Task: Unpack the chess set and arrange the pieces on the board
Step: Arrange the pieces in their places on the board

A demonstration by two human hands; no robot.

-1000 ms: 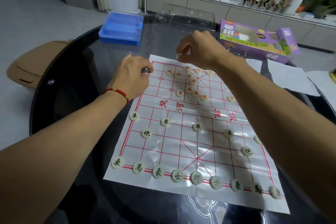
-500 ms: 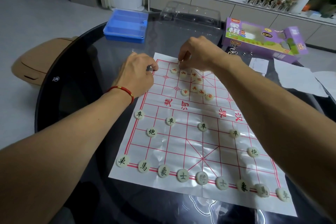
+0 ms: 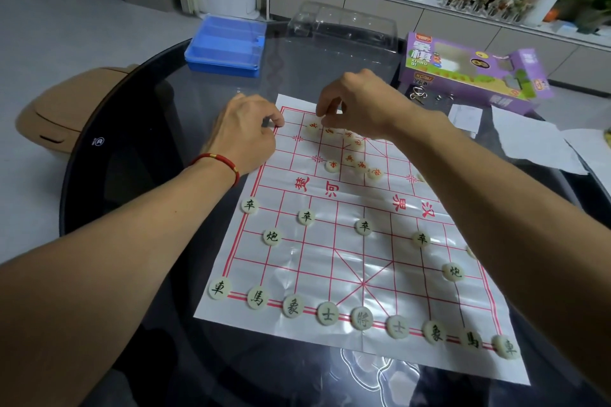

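The paper chess board (image 3: 330, 261) lies on the dark round table. Black-lettered pieces (image 3: 362, 318) stand in order along its near rows. Several red-lettered pieces (image 3: 360, 166) lie loose in the far half. My left hand (image 3: 246, 132) rests at the board's far left corner with thumb and forefinger pinched together; a small piece seems to sit between them, mostly hidden. My right hand (image 3: 360, 106) hovers over the far row, fingertips pinched down on a red piece (image 3: 327, 129) beside another red piece (image 3: 311, 126).
A blue plastic case (image 3: 228, 49) and a clear plastic tray (image 3: 340, 26) stand at the table's far side. The purple chess box (image 3: 469, 73) lies at far right, with paper sheets (image 3: 529, 139) in front of it. A tan bin (image 3: 69, 102) is left of the table.
My right hand has come down from above the board onto the far row. My left hand has stayed at the far left corner. The view has shifted slightly.
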